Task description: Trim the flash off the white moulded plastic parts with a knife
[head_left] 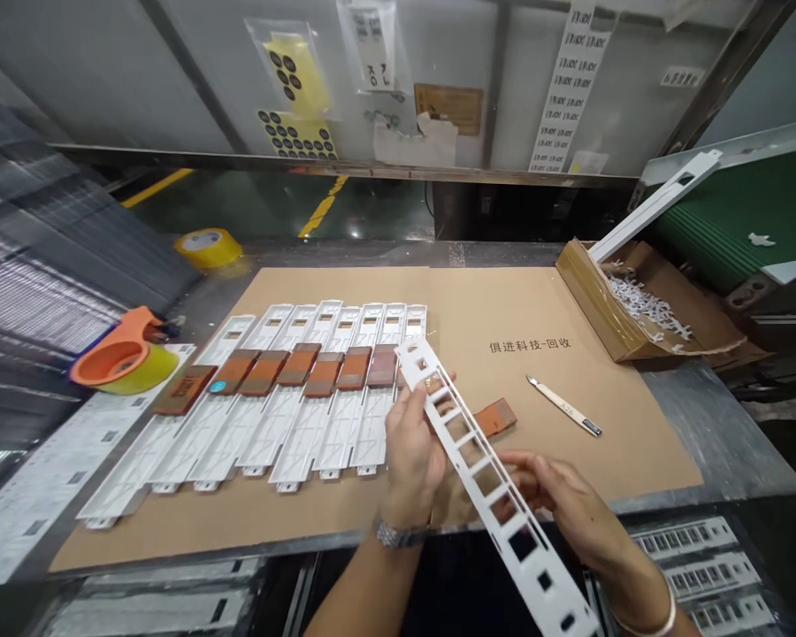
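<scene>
My left hand (412,445) and my right hand (557,504) both grip a long white plastic strip with rectangular cut-outs (484,469), held slanted above the front of a brown cardboard sheet (504,310). The left hand pinches its upper part, the right hand holds its middle from below. A brown flat piece (497,416) lies on the cardboard just behind the strip. To the left, several white strips (292,416) lie side by side, each with a brown piece (325,372) on its upper part.
A small craft knife (563,405) lies on the cardboard at the right. An open cardboard box with white scraps (637,301) stands at the back right. An orange tape dispenser (123,354) and a yellow tape roll (209,246) sit at the left.
</scene>
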`<state>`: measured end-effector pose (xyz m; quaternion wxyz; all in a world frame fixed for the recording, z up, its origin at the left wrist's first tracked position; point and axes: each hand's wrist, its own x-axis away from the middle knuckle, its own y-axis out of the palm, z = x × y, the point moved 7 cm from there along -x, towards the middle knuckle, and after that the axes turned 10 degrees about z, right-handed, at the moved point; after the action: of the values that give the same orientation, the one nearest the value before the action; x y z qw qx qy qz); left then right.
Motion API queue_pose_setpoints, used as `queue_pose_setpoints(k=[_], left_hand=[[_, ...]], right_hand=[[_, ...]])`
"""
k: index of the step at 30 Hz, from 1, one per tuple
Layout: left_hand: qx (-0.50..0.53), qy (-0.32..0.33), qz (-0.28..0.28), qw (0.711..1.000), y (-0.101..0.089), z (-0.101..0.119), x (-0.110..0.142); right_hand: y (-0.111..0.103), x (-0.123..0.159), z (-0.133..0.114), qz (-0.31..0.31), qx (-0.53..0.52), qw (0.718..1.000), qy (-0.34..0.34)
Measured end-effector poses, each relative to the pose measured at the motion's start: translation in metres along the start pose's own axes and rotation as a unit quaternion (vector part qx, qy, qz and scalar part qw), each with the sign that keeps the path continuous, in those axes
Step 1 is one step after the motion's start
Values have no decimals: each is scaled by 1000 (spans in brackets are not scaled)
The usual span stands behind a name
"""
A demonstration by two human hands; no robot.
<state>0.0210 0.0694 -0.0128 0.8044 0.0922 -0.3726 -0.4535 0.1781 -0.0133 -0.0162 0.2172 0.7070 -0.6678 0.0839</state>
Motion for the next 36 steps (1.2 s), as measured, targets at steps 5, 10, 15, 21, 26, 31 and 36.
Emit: queue_pose_setpoints(k=[5, 10, 15, 21, 26, 31, 36], left_hand=[[9, 68, 50, 996, 0, 11, -27], [2, 87, 51, 995, 1, 11, -36], [-7, 84, 38, 996, 0, 9, -38], [-2, 98, 15, 995, 4, 11, -37], [-2, 104, 14, 994, 6, 14, -33], [-5, 114, 22, 993, 6, 15, -34], [-11, 114, 31, 993, 5, 10, -37]], right_hand=[[15, 19, 19, -37, -58, 994, 89], [14, 19, 17, -16, -86, 992, 91], [15, 20, 18, -10, -97, 992, 84], [14, 20, 21, -11, -98, 993, 69], [12, 19, 24, -11, -100, 993, 66], [10, 18, 29, -22, -81, 995, 62], [8, 22, 30, -57, -50, 995, 59]])
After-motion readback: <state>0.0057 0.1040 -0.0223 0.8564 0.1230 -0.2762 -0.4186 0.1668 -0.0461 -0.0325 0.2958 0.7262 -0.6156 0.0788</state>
